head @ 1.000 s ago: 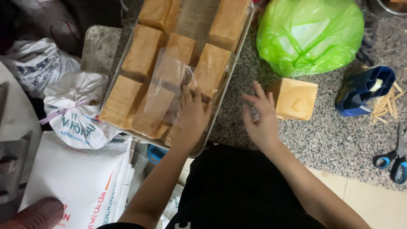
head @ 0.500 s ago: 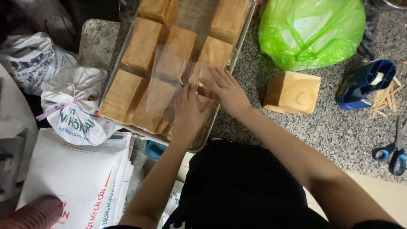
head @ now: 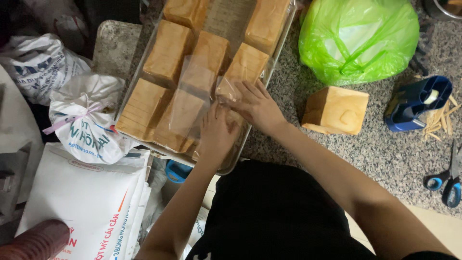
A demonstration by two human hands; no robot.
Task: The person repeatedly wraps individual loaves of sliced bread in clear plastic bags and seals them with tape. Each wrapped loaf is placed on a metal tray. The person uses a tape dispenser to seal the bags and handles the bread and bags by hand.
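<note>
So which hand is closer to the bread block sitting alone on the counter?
Right. The right hand is over the tray's near corner, a short way left of the lone loaf. The left hand lies farther left, on the clear bags.

Your hands point(head: 238, 118) work over a tray point(head: 281, 43) packed tight with bread loaves point(head: 166, 50), gaps between them narrow. Open granite worktop point(head: 380, 154) lies along the near edge, right of the tray. A lone loaf point(head: 335, 110), green bag point(head: 358, 38), blue tape dispenser point(head: 416, 101) and scissors point(head: 447, 185) crowd the right side; sacks point(head: 86, 125) block the left edge.
</note>
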